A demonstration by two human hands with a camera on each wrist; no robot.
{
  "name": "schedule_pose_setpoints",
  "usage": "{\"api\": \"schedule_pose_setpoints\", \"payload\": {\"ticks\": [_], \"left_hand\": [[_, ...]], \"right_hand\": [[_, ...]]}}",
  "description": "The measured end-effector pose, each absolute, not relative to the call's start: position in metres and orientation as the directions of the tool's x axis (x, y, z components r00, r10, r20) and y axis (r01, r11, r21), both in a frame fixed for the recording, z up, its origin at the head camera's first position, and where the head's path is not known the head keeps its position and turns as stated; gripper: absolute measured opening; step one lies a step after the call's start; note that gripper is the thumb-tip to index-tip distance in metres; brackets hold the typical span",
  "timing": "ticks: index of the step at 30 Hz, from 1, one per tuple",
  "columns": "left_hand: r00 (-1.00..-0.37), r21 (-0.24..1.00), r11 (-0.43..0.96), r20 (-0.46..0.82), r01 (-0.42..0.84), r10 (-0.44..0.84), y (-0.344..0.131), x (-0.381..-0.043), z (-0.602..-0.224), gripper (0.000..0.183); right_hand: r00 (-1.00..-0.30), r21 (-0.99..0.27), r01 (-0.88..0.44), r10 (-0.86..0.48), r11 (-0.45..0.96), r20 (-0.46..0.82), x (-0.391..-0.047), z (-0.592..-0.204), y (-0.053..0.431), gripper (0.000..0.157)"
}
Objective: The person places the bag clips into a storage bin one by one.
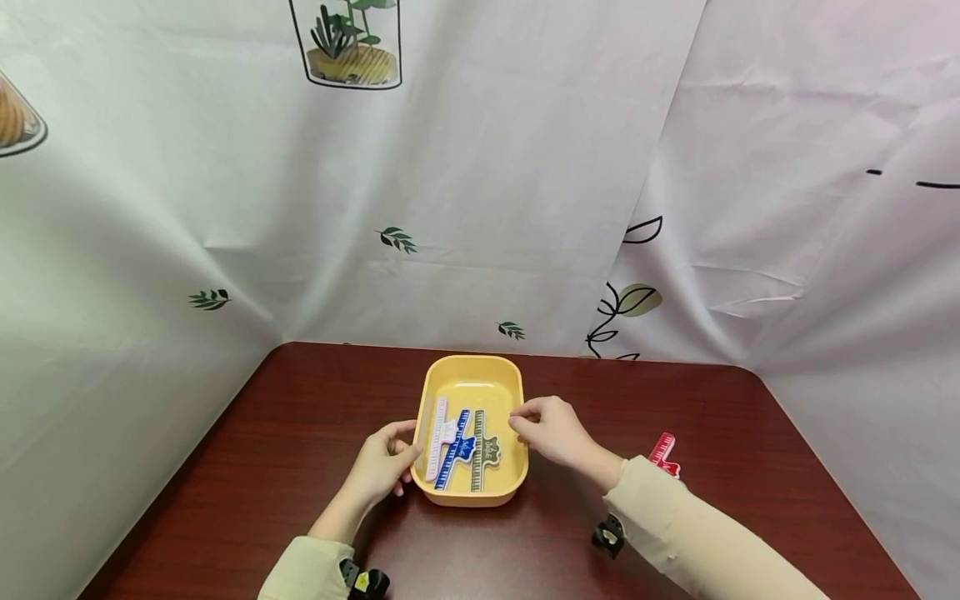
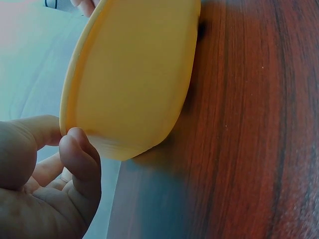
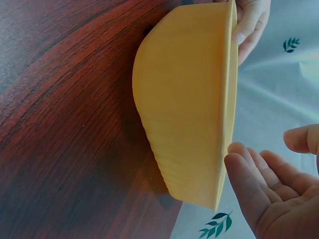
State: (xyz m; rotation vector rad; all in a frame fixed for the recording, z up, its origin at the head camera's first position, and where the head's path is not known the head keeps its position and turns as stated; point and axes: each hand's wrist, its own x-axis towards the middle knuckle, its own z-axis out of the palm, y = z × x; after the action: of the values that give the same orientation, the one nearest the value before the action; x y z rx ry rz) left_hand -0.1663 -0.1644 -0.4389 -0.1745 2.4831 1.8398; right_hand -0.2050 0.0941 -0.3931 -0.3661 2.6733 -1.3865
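A yellow plastic tub [image 1: 472,360] stands on the table. In it lie a pale pink clip [image 1: 435,454], a blue clip [image 1: 450,465] and an olive-green clip [image 1: 477,467], each with a long bar printed like piano keys. My left hand [image 1: 378,462] pinches the tub's left rim between thumb and finger, as the left wrist view also shows. At the right rim is my right hand [image 1: 553,429], holding nothing. In the right wrist view its fingertips [image 3: 237,152] are close to the rim and the thumb stands apart; whether they touch the tub I cannot tell.
A red clip [image 1: 663,450] of the same kind lies on the table to the right, partly hidden by the right sleeve [image 1: 675,517]. The dark red wooden table [image 1: 337,383] meets a white printed cloth [image 1: 480,208] behind and at both sides.
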Motion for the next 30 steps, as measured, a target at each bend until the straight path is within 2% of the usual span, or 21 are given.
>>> {"api": "schedule_pose_setpoints", "payload": {"ticks": [7, 30], "left_hand": [[-0.992, 0.951, 0.285, -0.11, -0.122, -0.06, -0.165, -0.166, -0.438, 0.042], [-0.992, 0.953, 0.277, -0.108, -0.12, -0.058, -0.165, -0.167, -0.439, 0.041]], "right_hand": [[-0.969, -0.809, -0.176, -0.243, 0.562, 0.041, -0.205, -0.396, 0.1, 0.02], [-0.97, -0.817, -0.149, -0.244, 0.558, 0.011, -0.202, -0.398, 0.119, 0.022]]}}
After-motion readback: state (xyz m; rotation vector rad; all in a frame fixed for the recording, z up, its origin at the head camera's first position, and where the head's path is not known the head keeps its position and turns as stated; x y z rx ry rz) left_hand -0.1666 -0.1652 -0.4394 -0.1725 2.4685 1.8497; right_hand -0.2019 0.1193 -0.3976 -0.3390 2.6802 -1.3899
